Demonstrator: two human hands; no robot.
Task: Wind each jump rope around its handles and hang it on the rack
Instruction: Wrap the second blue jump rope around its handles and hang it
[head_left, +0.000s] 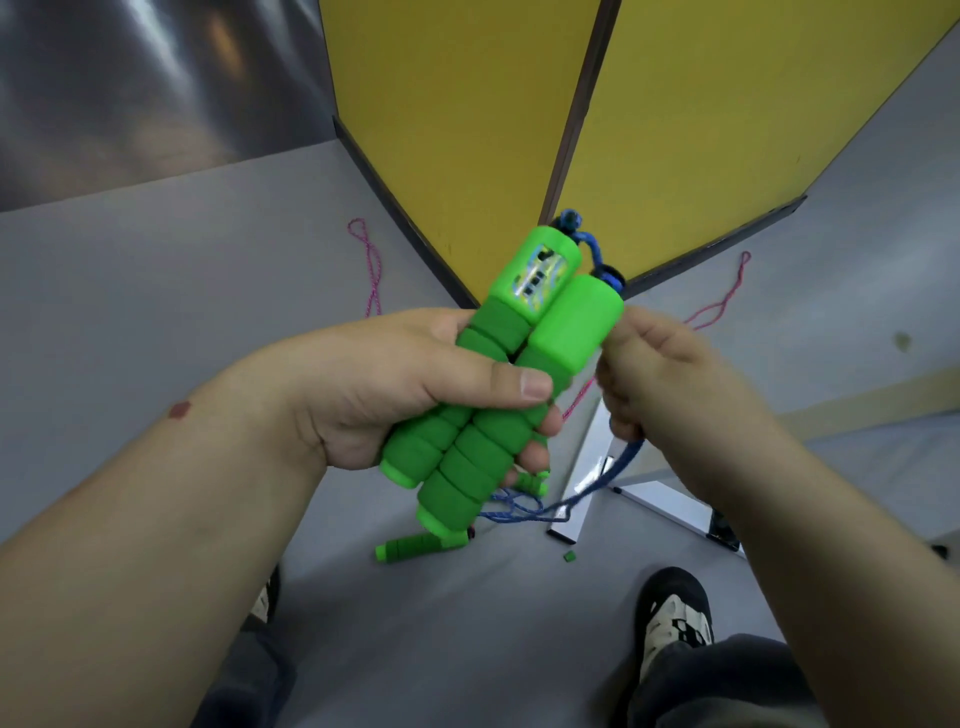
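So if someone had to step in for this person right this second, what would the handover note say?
Left hand: grips the two green handles side by side, in the air.
Right hand: pinches the blue rope, which runs from the handle tops and trails down to the floor.
Done: handles paired; no rope wound round them yet.
On the floor: another green handle among blue rope, and a pink rope near the yellow panels.
Left: wind this rope round the handles, hang it, then the others. The rack is not clearly in view.
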